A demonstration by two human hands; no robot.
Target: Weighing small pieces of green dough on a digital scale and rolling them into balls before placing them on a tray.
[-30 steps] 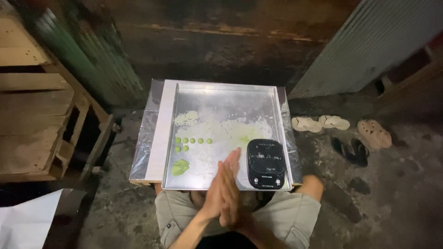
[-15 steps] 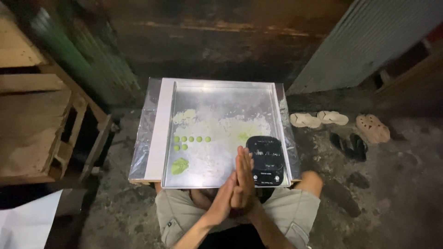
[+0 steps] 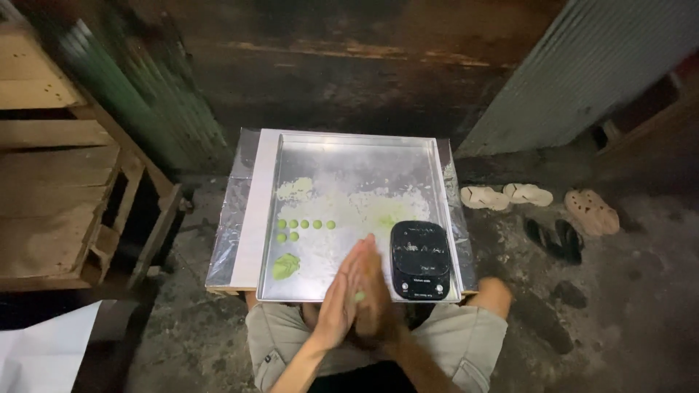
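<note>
From the head camera, the left hand (image 3: 341,295) and right hand (image 3: 378,295) press flat together, palm to palm, pinching a green dough bit (image 3: 359,296) over the tray (image 3: 349,156). Seven green balls (image 3: 304,225) sit in rows beside one green lump (image 3: 286,266) and one black scale (image 3: 419,260).

The pressed hands (image 3: 360,295) have slid, rolling green dough (image 3: 359,297).

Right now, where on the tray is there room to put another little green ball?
The far half of the shiny metal tray is bare. Nearer, white flour, small green dough balls, a green dough lump, the black scale and the pressed-together hands crowd it.
</note>
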